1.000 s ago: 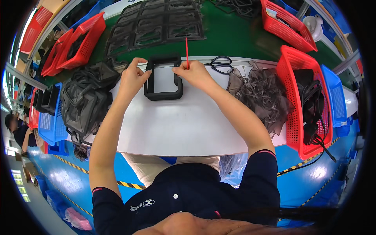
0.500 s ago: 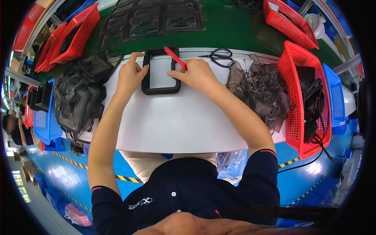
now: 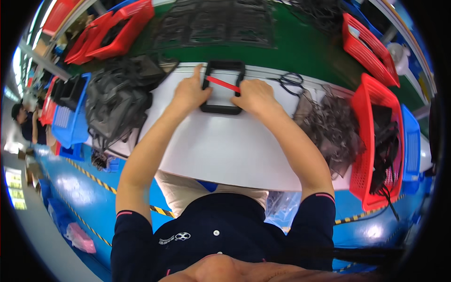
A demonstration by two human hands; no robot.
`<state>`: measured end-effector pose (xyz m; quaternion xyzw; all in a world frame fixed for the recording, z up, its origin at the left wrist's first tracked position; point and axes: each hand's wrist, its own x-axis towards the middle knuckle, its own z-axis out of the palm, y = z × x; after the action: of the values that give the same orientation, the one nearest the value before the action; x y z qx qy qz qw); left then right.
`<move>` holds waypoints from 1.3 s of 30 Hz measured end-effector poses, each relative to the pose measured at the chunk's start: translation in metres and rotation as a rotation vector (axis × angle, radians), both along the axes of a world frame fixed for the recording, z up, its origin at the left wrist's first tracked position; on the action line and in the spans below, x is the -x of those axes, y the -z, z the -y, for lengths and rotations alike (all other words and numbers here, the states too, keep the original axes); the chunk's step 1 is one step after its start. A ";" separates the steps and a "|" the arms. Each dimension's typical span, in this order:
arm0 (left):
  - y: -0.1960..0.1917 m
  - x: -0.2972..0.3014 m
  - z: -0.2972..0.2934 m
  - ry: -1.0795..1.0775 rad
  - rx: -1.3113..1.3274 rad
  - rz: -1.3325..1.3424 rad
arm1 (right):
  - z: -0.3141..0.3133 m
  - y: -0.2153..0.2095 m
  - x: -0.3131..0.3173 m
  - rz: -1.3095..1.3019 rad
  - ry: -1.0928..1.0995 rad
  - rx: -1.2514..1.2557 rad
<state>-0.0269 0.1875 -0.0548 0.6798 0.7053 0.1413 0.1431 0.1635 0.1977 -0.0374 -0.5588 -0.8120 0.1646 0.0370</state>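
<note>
A black rectangular frame [image 3: 221, 110] with rounded corners lies on the white table ahead of me, its opening showing white. My left hand [image 3: 189, 92] is at its left side, thumb on the left bar, index finger stretched toward the far edge, other fingers curled. In my right hand [image 3: 257, 97] is a slim red stick-like tool [image 3: 223, 84]. The tool slants across the opening, its tip by the upper left bar. My right thumb reaches the frame's right bar. Black-handled scissors [image 3: 291, 83] lie to the right of that hand.
Dark frame-shaped mesh pieces [image 3: 115, 101] are heaped at left, and crumpled dark mesh scraps [image 3: 331, 129] at right. A red basket [image 3: 361, 174] with black cables stands beyond the scraps. Dark sheets [image 3: 216, 23] lie on the green surface [image 3: 300, 51]. Red baskets [image 3: 127, 35] stand at far left.
My view has shifted, so the table scene sits farther right and lower. The red tool's tip has swung from the frame's right bar across the opening to its left side.
</note>
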 end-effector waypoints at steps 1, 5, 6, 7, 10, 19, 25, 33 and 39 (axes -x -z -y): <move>-0.006 -0.004 0.001 0.014 0.052 -0.056 | -0.003 0.000 -0.001 0.019 0.013 0.017; -0.010 -0.017 -0.003 0.066 0.090 -0.099 | -0.008 -0.004 0.004 0.094 0.034 0.024; -0.009 -0.016 -0.003 0.055 0.094 -0.106 | -0.009 -0.002 0.007 0.116 0.039 0.013; -0.008 -0.013 -0.004 0.048 0.098 -0.113 | -0.010 -0.003 0.012 0.137 0.048 0.001; -0.003 -0.012 -0.005 0.046 0.079 -0.111 | -0.011 -0.002 0.013 0.138 0.033 0.002; -0.030 0.028 0.008 0.091 -0.176 0.316 | -0.007 -0.010 -0.053 -0.358 0.043 0.109; -0.112 0.128 0.029 -0.138 -0.484 0.561 | -0.005 -0.009 -0.068 -1.013 0.043 0.340; -0.064 0.142 -0.021 0.050 -0.318 -0.328 | 0.009 -0.011 -0.071 -1.237 0.158 0.275; -0.041 0.145 -0.030 0.191 -0.142 -0.594 | 0.026 -0.008 -0.069 -1.395 0.171 0.273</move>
<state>-0.1721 0.2172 -0.0138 0.7626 0.6377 -0.0287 -0.1043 0.2321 0.1720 -0.0295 -0.3847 -0.5243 0.5803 0.4903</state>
